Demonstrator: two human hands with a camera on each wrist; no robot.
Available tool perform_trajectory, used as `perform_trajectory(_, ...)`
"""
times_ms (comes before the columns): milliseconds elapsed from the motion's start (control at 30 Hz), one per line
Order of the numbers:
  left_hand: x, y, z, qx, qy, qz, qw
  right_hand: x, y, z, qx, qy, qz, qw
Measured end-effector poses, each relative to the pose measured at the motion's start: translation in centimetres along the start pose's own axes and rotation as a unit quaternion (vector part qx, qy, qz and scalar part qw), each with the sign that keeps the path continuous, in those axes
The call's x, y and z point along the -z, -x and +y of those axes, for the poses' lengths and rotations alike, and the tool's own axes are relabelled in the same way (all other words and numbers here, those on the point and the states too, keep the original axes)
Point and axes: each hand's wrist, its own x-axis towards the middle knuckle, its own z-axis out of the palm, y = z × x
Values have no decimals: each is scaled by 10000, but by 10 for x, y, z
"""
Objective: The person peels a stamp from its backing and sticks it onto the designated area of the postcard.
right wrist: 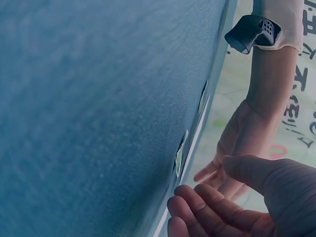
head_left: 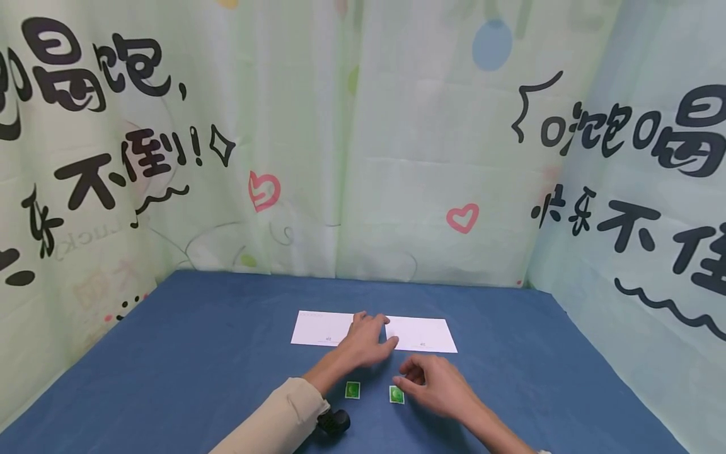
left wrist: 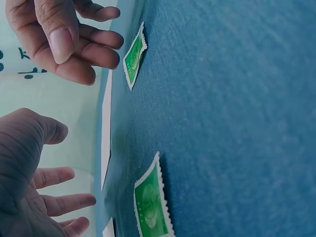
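Note:
Two white envelopes lie side by side on the blue cloth in the head view, the left envelope [head_left: 317, 328] partly covered by my left hand [head_left: 367, 340]. That hand reaches over the inner edges of the pair, fingers spread and holding nothing, its thumb over the right envelope [head_left: 428, 335]. Nearer to me lie two small green stamps with white scalloped edges. My right hand [head_left: 437, 383] hovers just right of the right stamp [head_left: 397, 395], fingers loosely bent, nothing between them. The left stamp [head_left: 352, 390] lies below my left wrist; its edges curl slightly in the left wrist view.
The blue cloth [head_left: 215, 353] covers the whole table. Pale printed curtains [head_left: 397, 252] hang behind it and along both sides. A black camera [head_left: 333, 421] is strapped at my left cuff, low over the cloth.

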Motion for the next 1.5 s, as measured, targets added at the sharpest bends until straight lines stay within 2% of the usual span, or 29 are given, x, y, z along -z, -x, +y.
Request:
perform_trajectory(433,-5,-2,3,69,19,-88,9999,-1,-2,1,-236,-188,-317,9990)
perform_trajectory(967,-5,-3,3,40,-219,-292,9993,-2,-3,9,32,-256,-638,9976)
perform_trajectory(1267,-6,-2,5,22,-460,-331,9984,-2,-3,14,118,-198,-795,9966)
perform_trajectory(1500,-5,-1,7,-26,-936,-531,9942,-2,-2,14,191,-76,-766,9969)
